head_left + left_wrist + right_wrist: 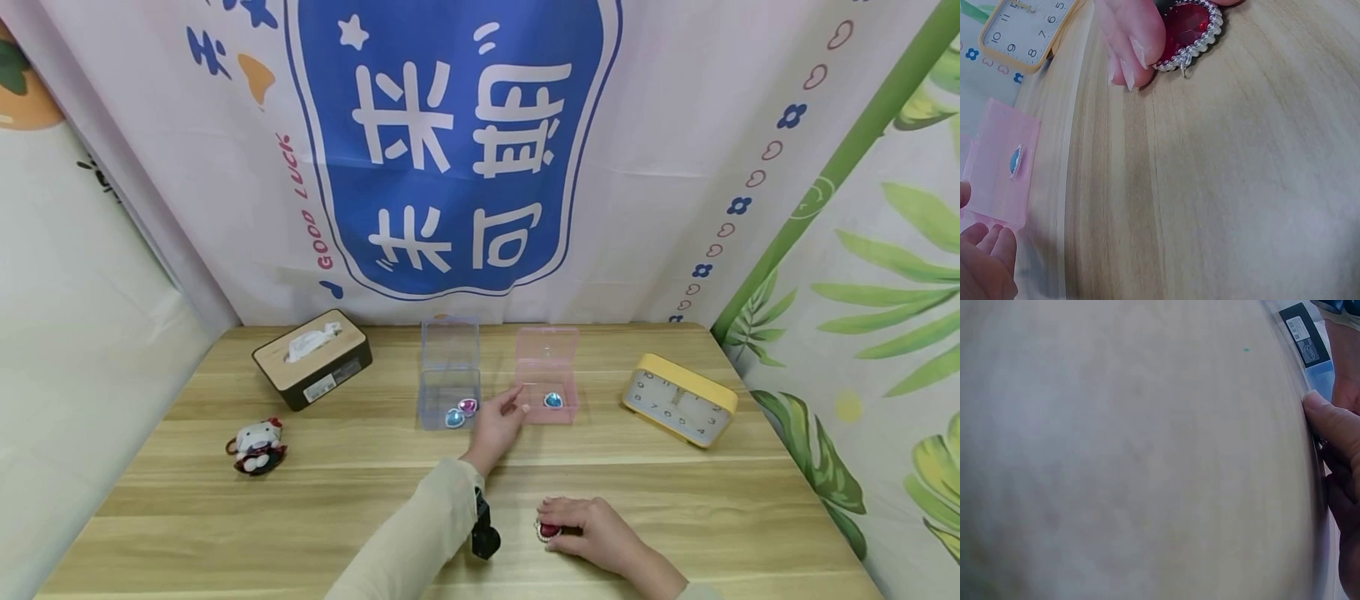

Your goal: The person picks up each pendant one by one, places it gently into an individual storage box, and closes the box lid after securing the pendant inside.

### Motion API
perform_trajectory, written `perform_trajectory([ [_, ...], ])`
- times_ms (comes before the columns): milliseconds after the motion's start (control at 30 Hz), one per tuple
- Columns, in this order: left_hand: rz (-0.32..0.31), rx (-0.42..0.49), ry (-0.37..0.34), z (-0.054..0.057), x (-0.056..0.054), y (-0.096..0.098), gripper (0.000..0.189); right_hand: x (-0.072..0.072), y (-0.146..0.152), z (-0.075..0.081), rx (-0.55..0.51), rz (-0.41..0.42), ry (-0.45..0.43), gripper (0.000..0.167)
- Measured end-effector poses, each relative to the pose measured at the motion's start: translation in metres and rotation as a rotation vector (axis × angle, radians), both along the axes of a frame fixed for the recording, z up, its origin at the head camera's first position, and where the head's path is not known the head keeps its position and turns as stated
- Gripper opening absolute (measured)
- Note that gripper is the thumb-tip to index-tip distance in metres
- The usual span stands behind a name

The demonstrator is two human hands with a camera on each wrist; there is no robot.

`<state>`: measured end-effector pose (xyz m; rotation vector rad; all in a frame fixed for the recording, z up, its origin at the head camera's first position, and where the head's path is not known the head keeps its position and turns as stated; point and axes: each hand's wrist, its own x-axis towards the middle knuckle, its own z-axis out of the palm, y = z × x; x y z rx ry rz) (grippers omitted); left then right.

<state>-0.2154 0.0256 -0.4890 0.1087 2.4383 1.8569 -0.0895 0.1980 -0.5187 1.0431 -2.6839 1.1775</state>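
At the pink clear box (551, 415), my left hand (498, 427) reaches to its left side, fingers extended by the wall; whether they press on it is unclear. A blue gem (553, 401) lies inside that box. Nearer the front edge, my right hand (600, 533) holds a red gem pendant (1186, 28) with a silver beaded rim and small loop, between thumb and fingers, at the tabletop. Left of the pink box stands a bluish clear box (433, 410), lid raised, holding a pink gem (468, 407) and a blue gem (454, 417). The pendant is hidden in the right wrist view.
A tissue box (330, 379) stands at the back left, with a white plush toy (257, 446) in front of it. On the right is a yellow clock (681, 400). Behind the wooden table (360, 517) hangs a printed curtain (645, 167).
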Motion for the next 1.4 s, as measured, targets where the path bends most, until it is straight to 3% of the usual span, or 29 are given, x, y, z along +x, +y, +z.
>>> perform_trajectory([
  [200, 0.006, 0.005, -0.010, 0.001, 0.001, 0.000, 0.038, 0.002, -0.002, 0.001, -0.060, -0.053, -0.039, 0.032],
  [500, 0.006, 0.000, -0.005, 0.000, 0.000, 0.000, 0.038, 0.001, -0.004, -0.003, -0.109, -0.128, 0.055, 0.033],
  [733, 0.005, -0.010, 0.005, -0.001, -0.001, 0.000, 0.038, -0.002, -0.001, 0.002, -0.107, -0.228, 0.045, 0.030],
  [933, 0.003, -0.012, 0.017, -0.001, -0.001, 0.000, 0.038, -0.006, 0.002, 0.009, -0.128, -0.249, 0.029, 0.032],
  [1400, 0.001, -0.031, 0.025, -0.003, -0.002, -0.001, 0.038, -0.017, 0.009, 0.019, -0.172, -0.338, 0.142, 0.032],
])
